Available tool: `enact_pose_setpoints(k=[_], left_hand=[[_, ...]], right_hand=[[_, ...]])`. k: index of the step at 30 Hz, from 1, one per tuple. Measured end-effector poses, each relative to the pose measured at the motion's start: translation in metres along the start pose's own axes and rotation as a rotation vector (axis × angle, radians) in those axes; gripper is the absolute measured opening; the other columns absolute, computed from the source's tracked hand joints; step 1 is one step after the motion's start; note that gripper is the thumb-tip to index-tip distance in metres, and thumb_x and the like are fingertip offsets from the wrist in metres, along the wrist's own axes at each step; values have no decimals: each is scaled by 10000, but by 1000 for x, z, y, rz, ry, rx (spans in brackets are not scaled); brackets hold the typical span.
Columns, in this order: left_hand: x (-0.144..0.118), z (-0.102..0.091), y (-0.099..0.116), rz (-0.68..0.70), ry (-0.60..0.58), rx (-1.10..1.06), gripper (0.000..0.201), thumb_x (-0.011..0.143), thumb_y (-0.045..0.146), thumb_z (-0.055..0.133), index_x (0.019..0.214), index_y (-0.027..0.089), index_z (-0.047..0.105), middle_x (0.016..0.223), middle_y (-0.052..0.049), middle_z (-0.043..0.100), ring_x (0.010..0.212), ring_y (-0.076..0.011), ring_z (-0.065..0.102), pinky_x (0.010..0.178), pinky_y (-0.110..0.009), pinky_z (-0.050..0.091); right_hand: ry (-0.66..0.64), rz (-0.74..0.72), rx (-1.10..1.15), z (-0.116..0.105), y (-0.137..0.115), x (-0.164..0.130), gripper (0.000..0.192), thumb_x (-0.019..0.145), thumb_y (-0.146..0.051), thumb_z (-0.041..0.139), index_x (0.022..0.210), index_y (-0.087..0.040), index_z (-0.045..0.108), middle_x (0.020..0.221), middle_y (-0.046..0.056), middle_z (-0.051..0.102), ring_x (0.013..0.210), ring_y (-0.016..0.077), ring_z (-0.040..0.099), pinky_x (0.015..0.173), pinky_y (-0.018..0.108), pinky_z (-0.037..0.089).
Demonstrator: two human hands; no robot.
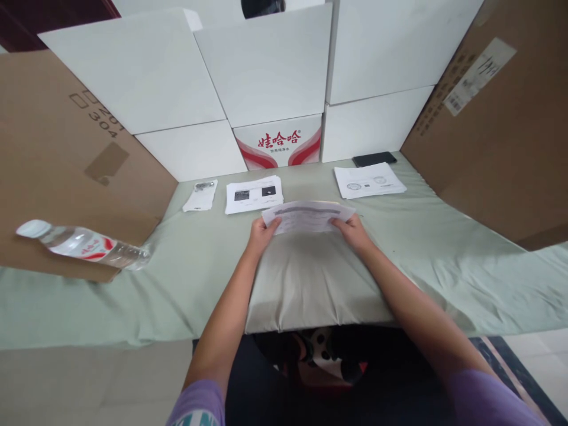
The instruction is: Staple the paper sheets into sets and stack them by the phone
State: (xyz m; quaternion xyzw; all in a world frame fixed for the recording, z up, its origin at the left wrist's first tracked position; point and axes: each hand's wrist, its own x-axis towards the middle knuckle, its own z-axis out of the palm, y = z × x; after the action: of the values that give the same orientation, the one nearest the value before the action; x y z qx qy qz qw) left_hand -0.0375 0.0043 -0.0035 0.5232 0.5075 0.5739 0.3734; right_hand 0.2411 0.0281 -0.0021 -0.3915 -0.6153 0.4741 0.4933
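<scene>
A sheaf of printed paper (pixel 306 219) is held up over the middle of the cloth-covered table, slightly bowed, with a dark band of print near its top edge. My left hand (pixel 263 232) pinches its left end, thumb on the near face. At the opposite end my right hand (pixel 352 231) grips it the same way. How many sheets are in it I cannot tell. Just beyond my left hand lies a paper stack (pixel 254 196) with two dark pictures. Past my right hand rests another paper stack (pixel 370 180) bearing round stamp-like marks.
A small clear packet (pixel 201 196) lies at the left. A water bottle (pixel 91 245) stands left, near a brown cardboard panel (pixel 57 160); another cardboard panel (pixel 501 142) borders the right. White boxes (pixel 270 65) wall the back. A black phone (pixel 374 159) lies behind the right stack.
</scene>
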Motion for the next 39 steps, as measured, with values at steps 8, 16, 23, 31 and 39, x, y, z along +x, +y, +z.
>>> enact_pose_setpoints(k=[8,16,23,31,39], left_hand=[[4,-2,-5,-17,-10,27,469,698,576,811,901,153,803,964,-103,806,941,-286,748,885,-395,593],[19,-22,-21,-50,141,79,501,728,576,770,954,129,781,964,-111,796,925,-280,740,845,-376,587],[30,-68,-30,-293,144,118,533,567,522,852,900,115,766,810,-101,776,807,-285,738,784,-400,588],[31,-64,-29,-349,137,114,419,579,454,850,833,131,767,797,-105,779,801,-300,749,824,-444,597],[31,-56,-33,-343,110,126,535,603,499,840,957,102,782,872,-116,790,858,-300,746,833,-421,590]], right_hand=[[-119,-35,-101,-8,4,0,279,866,-442,666,1006,-245,806,1012,41,785,1020,292,720,1011,504,525],[-33,-10,-8,-11,-7,4,458,859,-516,694,1207,-220,723,1018,84,778,922,266,741,873,439,582],[342,-4,-55,-35,-3,17,334,821,-409,645,1080,-201,680,894,70,766,784,214,721,802,377,571],[191,44,-690,-21,-32,50,198,823,-251,568,896,-178,736,889,89,746,854,257,669,877,407,509],[79,244,-963,34,-40,112,272,889,-205,515,1040,-185,741,1105,141,732,1016,287,661,888,380,503]])
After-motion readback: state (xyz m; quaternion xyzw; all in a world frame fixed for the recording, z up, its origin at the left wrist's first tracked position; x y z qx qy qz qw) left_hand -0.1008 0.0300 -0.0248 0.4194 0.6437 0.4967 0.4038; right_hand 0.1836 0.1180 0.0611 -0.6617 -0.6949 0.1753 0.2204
